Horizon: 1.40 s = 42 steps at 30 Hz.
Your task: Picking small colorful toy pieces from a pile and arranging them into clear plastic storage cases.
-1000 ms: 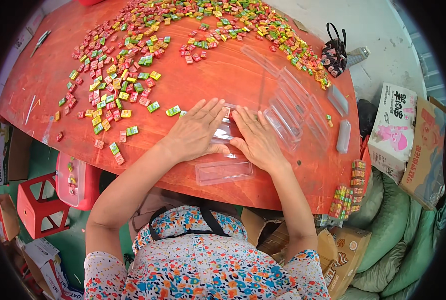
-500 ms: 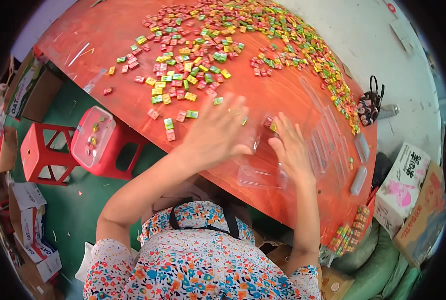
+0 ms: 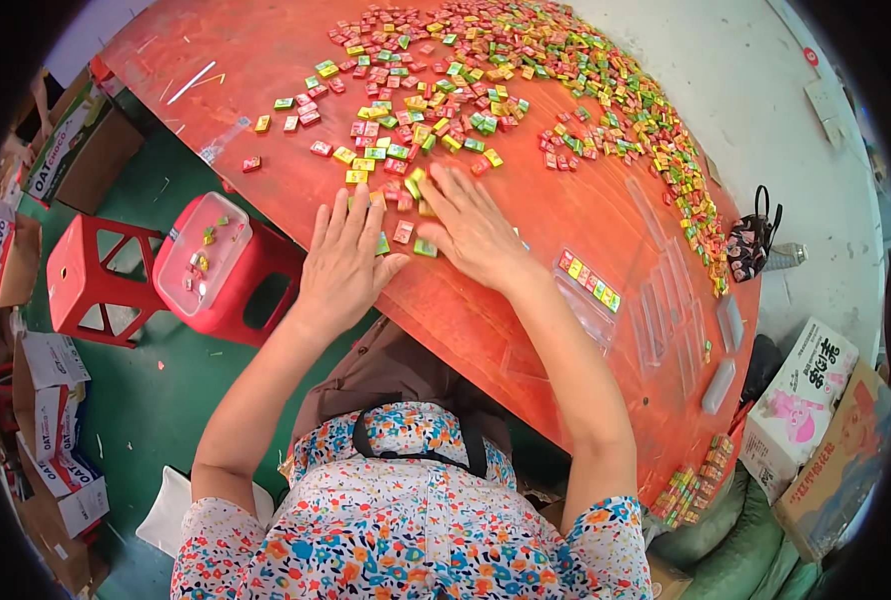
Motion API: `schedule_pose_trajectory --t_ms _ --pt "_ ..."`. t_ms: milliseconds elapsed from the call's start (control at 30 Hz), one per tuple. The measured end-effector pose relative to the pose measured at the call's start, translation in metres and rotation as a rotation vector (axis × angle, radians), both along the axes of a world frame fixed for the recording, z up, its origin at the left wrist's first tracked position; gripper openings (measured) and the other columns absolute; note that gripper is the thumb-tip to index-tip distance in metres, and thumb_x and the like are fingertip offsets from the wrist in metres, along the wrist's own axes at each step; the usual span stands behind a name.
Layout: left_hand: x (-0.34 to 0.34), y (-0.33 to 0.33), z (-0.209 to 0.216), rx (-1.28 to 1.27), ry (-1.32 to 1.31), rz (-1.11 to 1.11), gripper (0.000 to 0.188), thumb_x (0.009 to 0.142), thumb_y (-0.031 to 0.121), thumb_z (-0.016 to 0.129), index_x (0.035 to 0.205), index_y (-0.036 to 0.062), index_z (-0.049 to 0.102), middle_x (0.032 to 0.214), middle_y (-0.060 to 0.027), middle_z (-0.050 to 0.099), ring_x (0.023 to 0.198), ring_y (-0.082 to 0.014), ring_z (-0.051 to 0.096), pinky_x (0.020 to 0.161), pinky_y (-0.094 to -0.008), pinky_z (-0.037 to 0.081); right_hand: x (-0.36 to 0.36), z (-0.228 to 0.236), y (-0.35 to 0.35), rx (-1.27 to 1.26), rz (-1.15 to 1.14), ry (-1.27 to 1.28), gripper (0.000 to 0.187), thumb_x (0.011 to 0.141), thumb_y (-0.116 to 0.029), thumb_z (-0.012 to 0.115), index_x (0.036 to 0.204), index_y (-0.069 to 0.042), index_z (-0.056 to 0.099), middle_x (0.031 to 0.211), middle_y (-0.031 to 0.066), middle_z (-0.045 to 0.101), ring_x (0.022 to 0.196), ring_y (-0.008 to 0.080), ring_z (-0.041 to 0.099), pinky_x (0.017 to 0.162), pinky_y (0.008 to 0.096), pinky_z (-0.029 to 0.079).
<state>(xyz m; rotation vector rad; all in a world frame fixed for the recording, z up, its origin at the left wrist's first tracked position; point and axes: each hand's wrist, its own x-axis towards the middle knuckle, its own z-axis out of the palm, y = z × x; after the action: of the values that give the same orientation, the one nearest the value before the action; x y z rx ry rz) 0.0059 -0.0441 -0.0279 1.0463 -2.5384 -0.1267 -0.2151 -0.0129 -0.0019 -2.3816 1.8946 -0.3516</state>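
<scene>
My left hand (image 3: 344, 258) lies with its fingers stretched out near the table's front edge, touching or just over a few small wrapped candies. Facing it, my right hand (image 3: 478, 232) is also stretched out, its fingertips beside a yellow candy (image 3: 415, 183). Between the two hands lie several more red, green and yellow pieces, among them a pink-red candy (image 3: 404, 232) and a green one (image 3: 425, 247). Some pieces are partly hidden by my fingers. Right of my right forearm is a clear plastic box (image 3: 594, 318) with a row of candies (image 3: 588, 280) in it.
A large heap of candies (image 3: 526, 50) spreads along the far side of the red table (image 3: 266, 60). Clear plastic cases (image 3: 666, 310) lie at the right. Neat candy stacks (image 3: 696, 482) sit by the right front edge. Red stools (image 3: 96, 285) and cartons stand on the left.
Both hands have moved left from beside the clear box to the loose candies at the front. The box now shows uncovered with its candy row. The view has shifted slightly.
</scene>
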Motion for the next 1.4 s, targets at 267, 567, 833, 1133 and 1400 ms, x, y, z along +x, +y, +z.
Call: schedule_pose_trajectory --t_ms 267,567,833,1133,1400 --pt "-0.019 0.035 0.000 -0.009 0.186 -0.109 0.063 0.094 0.026 0.062 0.148 0.0038 0.038 0.147 -0.0207 0.046 0.142 -0.0392 0.036 0.116 -0.0535 0.026 -0.025 0.023 0.075 0.022 0.064 -0.365 0.040 0.099 -0.024 0.057 0.137 -0.011 0.055 0.147 0.0134 0.049 0.140 0.0301 0.042 0.119 0.0479 0.024" --pt "0.002 0.042 0.034 0.048 0.354 -0.192 0.032 0.084 0.014 0.070 0.114 0.0043 0.061 0.116 -0.0129 0.059 0.107 -0.0320 0.057 0.089 -0.0428 0.046 -0.019 0.030 0.083 -0.198 -0.014 -0.259 0.019 0.087 -0.006 0.066 0.106 -0.006 0.068 0.106 0.0093 0.066 0.098 0.0299 0.063 0.085 0.0411 0.051" --pt "0.003 0.053 0.035 0.097 0.238 -0.164 0.017 0.080 0.009 0.068 0.096 0.0054 0.063 0.096 -0.0083 0.055 0.089 -0.0277 0.057 0.077 -0.0389 0.047 -0.008 0.024 0.082 -0.195 -0.007 0.005 0.020 0.084 -0.009 0.067 0.104 -0.007 0.067 0.102 0.0063 0.063 0.095 0.0265 0.059 0.083 0.0389 0.047" --pt "-0.009 0.066 0.026 0.182 0.392 -0.215 0.015 0.082 0.006 0.066 0.096 0.0026 0.061 0.096 -0.0117 0.055 0.085 -0.0316 0.060 0.073 -0.0414 0.052 -0.005 0.025 0.085 -0.161 -0.028 -0.124 0.019 0.083 -0.012 0.071 0.100 -0.007 0.064 0.100 0.0064 0.064 0.097 0.0274 0.060 0.084 0.0406 0.046" --pt "-0.008 0.069 0.030 0.432 0.410 -0.074 0.039 0.075 0.012 0.078 0.108 0.0022 0.059 0.098 -0.0144 0.057 0.081 -0.0355 0.063 0.067 -0.0433 0.053 -0.008 0.026 0.083 -0.089 0.083 -0.170 0.022 0.080 -0.015 0.074 0.098 -0.009 0.063 0.101 0.0061 0.065 0.097 0.0267 0.061 0.085 0.0398 0.046"
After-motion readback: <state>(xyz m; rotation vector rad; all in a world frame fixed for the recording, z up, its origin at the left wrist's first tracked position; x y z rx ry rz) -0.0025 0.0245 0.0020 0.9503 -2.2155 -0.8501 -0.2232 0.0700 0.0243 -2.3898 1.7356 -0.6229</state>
